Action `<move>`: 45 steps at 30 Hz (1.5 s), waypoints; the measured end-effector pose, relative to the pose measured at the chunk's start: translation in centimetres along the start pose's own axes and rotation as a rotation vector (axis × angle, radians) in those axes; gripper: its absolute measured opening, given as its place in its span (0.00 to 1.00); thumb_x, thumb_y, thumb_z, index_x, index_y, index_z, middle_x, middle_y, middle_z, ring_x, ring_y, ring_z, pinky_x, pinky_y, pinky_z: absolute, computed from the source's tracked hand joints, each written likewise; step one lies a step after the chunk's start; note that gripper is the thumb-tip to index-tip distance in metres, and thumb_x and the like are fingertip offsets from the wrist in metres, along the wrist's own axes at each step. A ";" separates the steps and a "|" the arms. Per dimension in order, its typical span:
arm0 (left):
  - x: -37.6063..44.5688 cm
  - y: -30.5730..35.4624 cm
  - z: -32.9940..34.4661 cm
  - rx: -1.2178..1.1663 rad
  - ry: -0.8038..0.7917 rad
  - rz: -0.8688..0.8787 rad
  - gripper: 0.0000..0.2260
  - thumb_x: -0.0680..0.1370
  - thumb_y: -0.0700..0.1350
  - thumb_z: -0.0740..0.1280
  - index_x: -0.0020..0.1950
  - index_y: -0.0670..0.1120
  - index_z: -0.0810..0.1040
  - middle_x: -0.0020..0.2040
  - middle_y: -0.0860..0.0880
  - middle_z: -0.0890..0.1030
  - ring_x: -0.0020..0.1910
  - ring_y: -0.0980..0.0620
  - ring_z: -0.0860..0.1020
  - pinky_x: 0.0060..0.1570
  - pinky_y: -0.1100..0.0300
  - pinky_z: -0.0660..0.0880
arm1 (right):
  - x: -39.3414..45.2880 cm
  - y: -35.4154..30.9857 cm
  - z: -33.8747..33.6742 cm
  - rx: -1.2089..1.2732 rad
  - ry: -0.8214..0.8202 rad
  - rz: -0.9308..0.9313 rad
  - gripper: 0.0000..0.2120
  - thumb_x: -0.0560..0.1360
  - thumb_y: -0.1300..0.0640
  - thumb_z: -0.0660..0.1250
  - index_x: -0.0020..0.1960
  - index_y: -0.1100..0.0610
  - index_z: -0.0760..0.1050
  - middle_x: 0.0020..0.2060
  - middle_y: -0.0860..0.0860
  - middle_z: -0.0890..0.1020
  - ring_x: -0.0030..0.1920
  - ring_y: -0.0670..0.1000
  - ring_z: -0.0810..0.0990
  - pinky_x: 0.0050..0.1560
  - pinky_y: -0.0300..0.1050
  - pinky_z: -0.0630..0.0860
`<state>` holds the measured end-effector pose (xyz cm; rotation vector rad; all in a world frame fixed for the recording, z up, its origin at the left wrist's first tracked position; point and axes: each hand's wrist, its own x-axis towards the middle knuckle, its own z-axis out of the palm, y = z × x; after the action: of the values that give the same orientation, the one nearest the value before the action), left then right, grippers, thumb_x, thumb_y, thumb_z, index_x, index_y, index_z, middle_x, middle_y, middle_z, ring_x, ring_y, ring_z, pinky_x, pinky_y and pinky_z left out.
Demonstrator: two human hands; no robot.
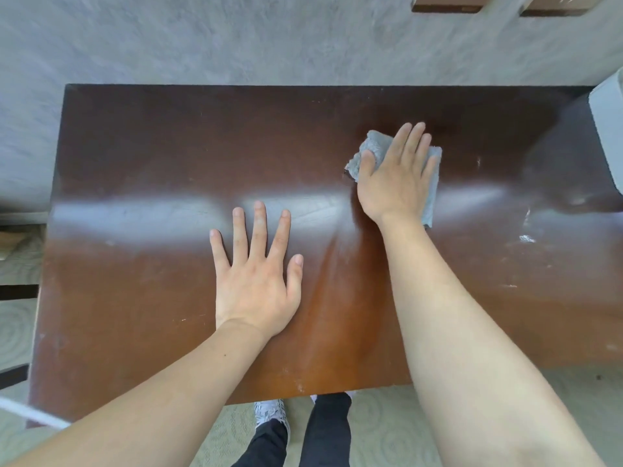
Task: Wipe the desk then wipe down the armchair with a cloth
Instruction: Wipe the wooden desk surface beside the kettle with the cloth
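A grey cloth (374, 148) is being pressed flat onto the brown desk (141, 156) by the right hand (394, 176), fingers together; the left hand (258, 281) is being rested nearby, fingers spread, holding nothing.

The brown worktop (135, 146) lies bare and open across its left and far stretches, with only a pale grey object (608, 129) crowding its far right corner.

Your left hand (257, 284) lies flat mid-desk (135, 156); right of and behind it, your right hand (396, 176) presses, apparently flat, on the cloth (374, 143).
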<state>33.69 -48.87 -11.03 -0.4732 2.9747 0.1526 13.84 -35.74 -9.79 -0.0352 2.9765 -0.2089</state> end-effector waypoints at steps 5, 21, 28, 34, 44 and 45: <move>0.2 0.0 0.0 -0.006 -0.004 -0.002 0.28 0.82 0.59 0.45 0.82 0.53 0.52 0.82 0.44 0.53 0.80 0.39 0.48 0.75 0.33 0.49 | -1.3 -0.9 -0.1 -0.015 -0.046 -0.261 0.31 0.83 0.45 0.44 0.81 0.59 0.42 0.81 0.55 0.45 0.80 0.54 0.41 0.79 0.54 0.39; 6.9 1.2 -1.4 -0.095 -0.005 -0.006 0.32 0.81 0.65 0.39 0.82 0.53 0.43 0.83 0.46 0.44 0.80 0.43 0.40 0.77 0.40 0.42 | -3.9 9.2 -1.3 0.025 0.011 -0.086 0.27 0.84 0.49 0.44 0.81 0.58 0.48 0.81 0.55 0.50 0.80 0.54 0.46 0.79 0.54 0.44; 10.2 2.8 -0.8 -0.050 0.040 -0.107 0.34 0.81 0.66 0.40 0.82 0.49 0.46 0.82 0.43 0.47 0.80 0.38 0.43 0.76 0.35 0.43 | 6.0 2.0 -1.1 -0.007 0.036 -0.153 0.27 0.84 0.50 0.41 0.80 0.59 0.48 0.80 0.55 0.52 0.80 0.55 0.48 0.79 0.55 0.46; 10.3 2.8 -1.3 -0.052 0.019 -0.106 0.31 0.81 0.61 0.41 0.83 0.49 0.47 0.82 0.44 0.48 0.80 0.39 0.43 0.76 0.36 0.45 | 3.6 -1.5 -0.3 -0.032 -0.039 -0.459 0.28 0.84 0.47 0.42 0.81 0.56 0.45 0.81 0.53 0.48 0.80 0.52 0.44 0.79 0.54 0.42; 10.5 2.6 -1.6 -0.013 0.000 -0.109 0.30 0.81 0.56 0.47 0.82 0.48 0.51 0.82 0.42 0.53 0.80 0.38 0.47 0.75 0.35 0.48 | -5.5 2.1 0.7 -0.099 -0.098 -0.573 0.28 0.84 0.44 0.42 0.81 0.54 0.46 0.81 0.51 0.48 0.80 0.50 0.42 0.78 0.55 0.45; 10.5 2.6 -1.6 -0.012 -0.003 -0.105 0.30 0.81 0.56 0.47 0.82 0.48 0.52 0.82 0.42 0.53 0.80 0.38 0.48 0.75 0.35 0.49 | -4.4 1.6 0.5 -0.093 -0.087 -0.542 0.28 0.84 0.44 0.42 0.81 0.54 0.46 0.81 0.51 0.48 0.80 0.50 0.42 0.79 0.55 0.44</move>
<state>22.77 -49.74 -10.70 -0.6281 2.9392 0.1604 18.29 -34.12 -9.80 -0.8402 2.8175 -0.1235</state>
